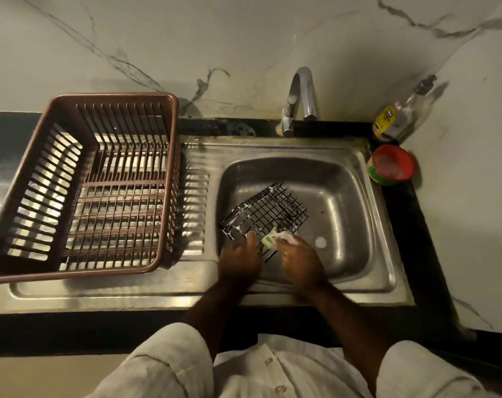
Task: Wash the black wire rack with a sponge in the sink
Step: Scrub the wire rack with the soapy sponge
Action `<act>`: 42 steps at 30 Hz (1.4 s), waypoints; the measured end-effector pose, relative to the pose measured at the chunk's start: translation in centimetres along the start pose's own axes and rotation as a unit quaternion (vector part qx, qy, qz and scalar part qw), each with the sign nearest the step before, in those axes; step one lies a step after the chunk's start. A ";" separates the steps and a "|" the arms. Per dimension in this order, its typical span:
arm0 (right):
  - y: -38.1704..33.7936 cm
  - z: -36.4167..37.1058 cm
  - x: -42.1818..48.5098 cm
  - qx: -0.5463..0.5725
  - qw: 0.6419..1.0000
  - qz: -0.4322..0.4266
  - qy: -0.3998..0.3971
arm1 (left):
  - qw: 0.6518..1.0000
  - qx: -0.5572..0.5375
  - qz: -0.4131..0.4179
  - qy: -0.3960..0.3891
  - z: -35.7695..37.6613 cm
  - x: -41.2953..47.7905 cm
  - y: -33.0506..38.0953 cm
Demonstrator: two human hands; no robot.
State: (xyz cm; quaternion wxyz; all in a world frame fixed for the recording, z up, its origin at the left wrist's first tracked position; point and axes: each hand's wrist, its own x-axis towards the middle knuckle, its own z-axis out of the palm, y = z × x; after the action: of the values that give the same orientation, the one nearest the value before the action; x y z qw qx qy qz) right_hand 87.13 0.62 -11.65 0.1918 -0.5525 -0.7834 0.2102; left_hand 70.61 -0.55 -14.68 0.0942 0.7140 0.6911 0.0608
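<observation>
The black wire rack (265, 212) lies tilted in the steel sink (356, 214), with white foam along its left wires. My left hand (239, 259) grips the rack's near edge. My right hand (300, 261) is closed on a green-yellow soapy sponge (271, 239), pressed against the rack's near right corner. Part of the rack's near edge is hidden behind my hands.
A brown plastic dish basket (80, 185) stands on the drainboard at left. The chrome tap (300, 99) rises behind the sink. A soap bottle (402, 113) and a red-topped green tub (390, 165) sit at the back right corner. Marble walls close off the back and right.
</observation>
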 end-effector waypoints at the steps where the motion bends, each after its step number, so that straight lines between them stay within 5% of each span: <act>1: -0.1 0.1 -0.1 -0.032 0.999 -0.020 0.007 | 1.000 0.005 0.017 0.018 0.2 0.1 -0.1; 6: 1.5 -0.2 -0.8 -0.107 0.993 -0.043 -0.033 | 1.000 -0.018 0.021 -0.013 0.0 0.3 -0.3; 11: 2.4 -0.4 -0.4 -0.083 0.991 0.089 -0.056 | 0.994 -0.068 -0.007 -0.080 -0.7 0.3 0.0; 21: 0.3 0.9 -2.7 0.006 0.998 -0.054 -0.028 | 0.989 -0.070 -0.026 -0.127 -0.9 0.5 0.3; 27: 2.3 0.4 -1.0 -0.020 0.995 -0.091 -0.033 | 0.992 -0.002 -0.018 -0.127 -1.1 0.3 0.5; 36: 4.5 -0.1 1.5 -0.034 0.997 0.033 -0.066 | 0.990 -0.085 -0.054 -0.099 -1.6 0.6 1.2; 42: 4.9 -0.4 3.5 0.063 0.996 0.008 0.061 | 0.994 -0.092 -0.061 -0.019 -1.5 0.9 0.7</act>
State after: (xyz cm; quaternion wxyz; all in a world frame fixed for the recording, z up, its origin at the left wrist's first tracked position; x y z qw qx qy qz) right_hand 90.11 5.44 -13.69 0.2725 -0.5575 -0.7507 0.2266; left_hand 71.00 0.40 -13.11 0.1757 0.6599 0.7230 0.1046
